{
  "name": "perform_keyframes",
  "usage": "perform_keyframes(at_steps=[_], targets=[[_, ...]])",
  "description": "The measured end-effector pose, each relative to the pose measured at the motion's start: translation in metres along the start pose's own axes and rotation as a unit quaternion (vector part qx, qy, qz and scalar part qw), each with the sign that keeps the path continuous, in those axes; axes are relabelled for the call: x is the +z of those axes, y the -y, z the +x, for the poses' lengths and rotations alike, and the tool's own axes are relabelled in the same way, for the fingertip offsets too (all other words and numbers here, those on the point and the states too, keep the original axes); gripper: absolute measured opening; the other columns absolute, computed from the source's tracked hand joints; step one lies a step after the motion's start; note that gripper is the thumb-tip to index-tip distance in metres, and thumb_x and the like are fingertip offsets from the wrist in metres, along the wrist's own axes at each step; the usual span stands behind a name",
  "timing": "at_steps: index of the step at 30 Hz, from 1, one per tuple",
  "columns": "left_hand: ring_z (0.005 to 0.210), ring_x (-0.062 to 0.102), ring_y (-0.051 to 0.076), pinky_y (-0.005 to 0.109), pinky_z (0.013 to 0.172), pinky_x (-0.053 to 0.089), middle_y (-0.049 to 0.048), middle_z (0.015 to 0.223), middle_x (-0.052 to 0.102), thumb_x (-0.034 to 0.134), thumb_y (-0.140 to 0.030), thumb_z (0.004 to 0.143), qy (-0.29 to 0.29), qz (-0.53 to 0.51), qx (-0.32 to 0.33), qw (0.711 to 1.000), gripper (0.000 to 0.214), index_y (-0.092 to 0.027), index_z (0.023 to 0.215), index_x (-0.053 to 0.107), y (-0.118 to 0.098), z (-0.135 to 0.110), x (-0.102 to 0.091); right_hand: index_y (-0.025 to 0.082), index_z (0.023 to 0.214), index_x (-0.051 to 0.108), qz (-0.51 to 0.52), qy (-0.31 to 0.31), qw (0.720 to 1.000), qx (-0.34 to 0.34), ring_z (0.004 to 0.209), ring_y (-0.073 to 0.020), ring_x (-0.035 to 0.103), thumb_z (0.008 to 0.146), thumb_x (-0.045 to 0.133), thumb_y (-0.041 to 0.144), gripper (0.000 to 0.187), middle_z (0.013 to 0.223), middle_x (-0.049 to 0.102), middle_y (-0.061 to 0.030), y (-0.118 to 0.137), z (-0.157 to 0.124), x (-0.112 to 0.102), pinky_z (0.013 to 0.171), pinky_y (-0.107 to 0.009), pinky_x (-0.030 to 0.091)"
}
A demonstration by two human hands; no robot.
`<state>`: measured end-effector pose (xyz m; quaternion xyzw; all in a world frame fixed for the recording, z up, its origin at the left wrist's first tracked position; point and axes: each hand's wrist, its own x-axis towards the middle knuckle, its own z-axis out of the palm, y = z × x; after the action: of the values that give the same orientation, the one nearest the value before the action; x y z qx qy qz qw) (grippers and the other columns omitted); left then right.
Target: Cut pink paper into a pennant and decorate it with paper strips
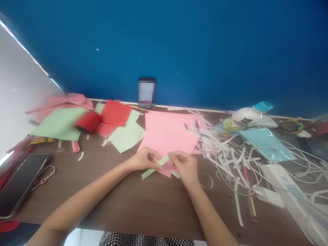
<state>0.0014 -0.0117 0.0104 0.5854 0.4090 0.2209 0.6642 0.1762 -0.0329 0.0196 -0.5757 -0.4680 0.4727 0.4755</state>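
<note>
Between my two hands is a narrow strip of folded light green paper (152, 169), slanting up to the right. My left hand (145, 159) pinches it near the middle with thumb and fingers. The fingers of my right hand (185, 166) are closed on its upper right end. Part of the strip is hidden by my fingers, and a bit of green shows below my right hand. Beneath and behind the hands lies a sheet of pink paper (169, 133), one corner pointing toward me.
Green sheets (60, 123), red paper (116, 112) and a red tape roll (88, 122) lie left. A phone (22, 186) rests at the left edge; another phone (147, 93) leans on the blue wall. White paper scraps and cables, a bottle (246, 117) and a power strip (289, 194) crowd the right.
</note>
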Motion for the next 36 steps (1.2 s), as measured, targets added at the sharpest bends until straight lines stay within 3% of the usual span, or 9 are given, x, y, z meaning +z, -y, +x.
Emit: perform_keyframes(at_steps=[7, 12, 16, 20, 25, 33, 36], targets=[[0.058, 0.061, 0.014, 0.024, 0.056, 0.046, -0.0006, 0.058, 0.063, 0.078, -0.031, 0.049, -0.034, -0.008, -0.006, 0.999, 0.038, -0.015, 0.076, 0.057, 0.002, 0.001, 0.002, 0.016, 0.067, 0.063, 0.031, -0.026, 0.999, 0.003, 0.046, -0.0116, 0.051, 0.063, 0.070, 0.032, 0.018, 0.049, 0.057, 0.0008, -0.004, -0.001, 0.004, 0.049, -0.025, 0.045], [0.050, 0.056, 0.010, 0.022, 0.053, 0.043, -0.0051, 0.052, 0.058, 0.077, -0.032, 0.052, -0.099, -0.039, 0.021, 0.994, 0.045, -0.018, 0.084, 0.049, 0.004, 0.001, 0.007, 0.018, 0.074, 0.058, 0.100, 0.063, 0.993, 0.025, 0.046, -0.0088, 0.047, 0.067, 0.066, 0.037, 0.022, 0.053, 0.054, 0.0034, -0.007, 0.003, 0.005, 0.043, -0.021, 0.038], [0.048, 0.052, 0.009, 0.020, 0.050, 0.039, -0.0065, 0.052, 0.057, 0.076, -0.033, 0.054, -0.105, -0.055, 0.036, 0.992, 0.048, -0.020, 0.081, 0.037, 0.006, 0.000, 0.011, 0.017, 0.062, 0.056, 0.035, 0.113, 0.993, 0.014, 0.044, -0.0084, 0.043, 0.067, 0.066, 0.038, 0.024, 0.048, 0.049, 0.0038, -0.004, 0.002, 0.004, 0.043, -0.021, 0.035], [0.055, 0.054, 0.010, 0.021, 0.054, 0.041, -0.0054, 0.059, 0.056, 0.074, -0.031, 0.058, -0.078, -0.033, 0.069, 0.994, 0.046, -0.021, 0.075, 0.032, 0.004, -0.002, 0.013, 0.017, 0.055, 0.057, 0.001, 0.073, 0.997, -0.001, 0.041, -0.0073, 0.037, 0.065, 0.068, 0.037, 0.025, 0.044, 0.045, 0.0048, -0.007, 0.002, 0.002, 0.040, -0.021, 0.031], [0.056, 0.043, 0.007, 0.020, 0.054, 0.037, -0.0045, 0.058, 0.043, 0.066, -0.032, 0.065, -0.074, 0.067, 0.146, 0.984, 0.039, -0.016, 0.054, 0.033, 0.003, -0.002, 0.011, 0.017, 0.053, 0.054, 0.033, 0.061, 0.997, 0.024, 0.039, -0.0067, 0.034, 0.061, 0.070, 0.039, 0.028, 0.044, 0.043, 0.0052, -0.014, 0.006, 0.003, 0.037, -0.021, 0.028], [0.057, 0.053, 0.009, 0.022, 0.056, 0.043, -0.0020, 0.058, 0.053, 0.068, -0.034, 0.064, 0.006, 0.010, 0.109, 0.994, 0.030, -0.014, 0.056, 0.047, 0.006, -0.002, 0.010, 0.016, 0.059, 0.058, 0.117, -0.016, 0.993, 0.031, 0.039, -0.0060, 0.033, 0.061, 0.072, 0.035, 0.023, 0.040, 0.039, 0.0067, -0.010, 0.006, 0.000, 0.038, -0.021, 0.024], [0.060, 0.057, 0.011, 0.022, 0.057, 0.045, 0.0007, 0.062, 0.059, 0.069, -0.031, 0.064, 0.066, 0.011, 0.090, 0.994, 0.022, -0.014, 0.062, 0.057, 0.007, -0.007, 0.012, 0.017, 0.063, 0.058, 0.165, -0.109, 0.980, -0.008, 0.040, -0.0048, 0.032, 0.063, 0.069, 0.038, 0.023, 0.049, 0.048, 0.0043, -0.011, 0.017, -0.017, 0.037, -0.021, 0.024]])
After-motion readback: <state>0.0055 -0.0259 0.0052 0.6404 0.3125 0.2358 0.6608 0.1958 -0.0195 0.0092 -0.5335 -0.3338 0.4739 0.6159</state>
